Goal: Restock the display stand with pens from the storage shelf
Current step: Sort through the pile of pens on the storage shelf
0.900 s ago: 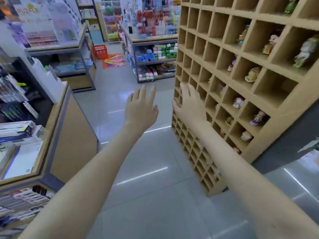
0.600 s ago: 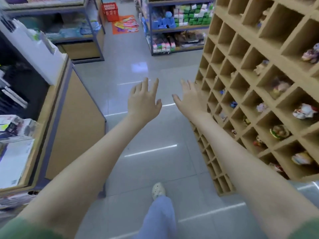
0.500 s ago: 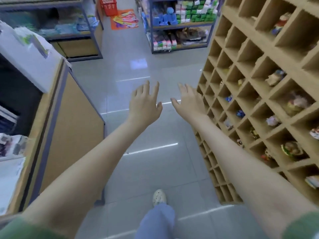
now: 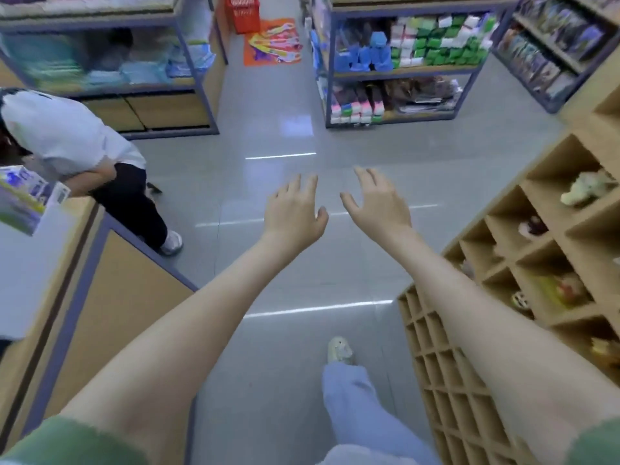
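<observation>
Moved further down the aisle since the earlier frame, bringing a bent-over person in a white top (image 4: 67, 135) into the upper left. Reaching forward over the grey floor (image 4: 268, 263) at frame centre with left hand (image 4: 293, 214) and right hand (image 4: 379, 206), fingers (image 4: 310, 186) spread and released, grasping nothing. Flanked by worktop (image 4: 30, 263) at left and wooden cubby shelf (image 4: 503, 250) of figurines at right; blue-framed shelving unit (image 4: 402, 71) at upper centre. Cannot tell where pens lie.

My left hand (image 4: 293, 213) and right hand (image 4: 379, 203) reach out empty, fingers spread, above the grey floor (image 4: 268, 182), left of the cubby shelf (image 4: 536, 263).
</observation>
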Motion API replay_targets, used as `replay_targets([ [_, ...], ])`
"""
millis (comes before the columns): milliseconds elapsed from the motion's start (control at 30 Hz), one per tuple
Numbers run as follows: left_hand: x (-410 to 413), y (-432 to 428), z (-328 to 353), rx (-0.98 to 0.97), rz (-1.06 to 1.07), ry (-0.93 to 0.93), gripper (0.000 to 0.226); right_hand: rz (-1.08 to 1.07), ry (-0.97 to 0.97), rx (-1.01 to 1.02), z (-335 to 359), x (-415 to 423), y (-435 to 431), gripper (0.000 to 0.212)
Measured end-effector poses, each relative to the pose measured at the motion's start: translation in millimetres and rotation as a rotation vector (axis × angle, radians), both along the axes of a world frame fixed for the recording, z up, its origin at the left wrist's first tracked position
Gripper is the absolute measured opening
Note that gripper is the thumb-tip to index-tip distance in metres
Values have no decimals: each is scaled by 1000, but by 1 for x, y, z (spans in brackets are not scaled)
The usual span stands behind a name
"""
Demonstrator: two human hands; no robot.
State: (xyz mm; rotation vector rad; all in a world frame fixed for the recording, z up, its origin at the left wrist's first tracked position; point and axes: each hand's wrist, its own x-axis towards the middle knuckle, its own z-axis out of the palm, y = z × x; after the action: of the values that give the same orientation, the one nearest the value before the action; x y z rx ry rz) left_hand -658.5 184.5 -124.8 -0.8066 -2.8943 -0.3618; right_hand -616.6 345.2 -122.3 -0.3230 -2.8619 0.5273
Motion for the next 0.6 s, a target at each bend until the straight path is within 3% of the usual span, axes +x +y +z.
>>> replay_targets([
  [167,-144,33,11,41,77,57,60,136,44,68,8,-157,34,55],
  [600,-563,81,1,-41,139,-31,58,244,-102,104,-15,-595,71,59],
])
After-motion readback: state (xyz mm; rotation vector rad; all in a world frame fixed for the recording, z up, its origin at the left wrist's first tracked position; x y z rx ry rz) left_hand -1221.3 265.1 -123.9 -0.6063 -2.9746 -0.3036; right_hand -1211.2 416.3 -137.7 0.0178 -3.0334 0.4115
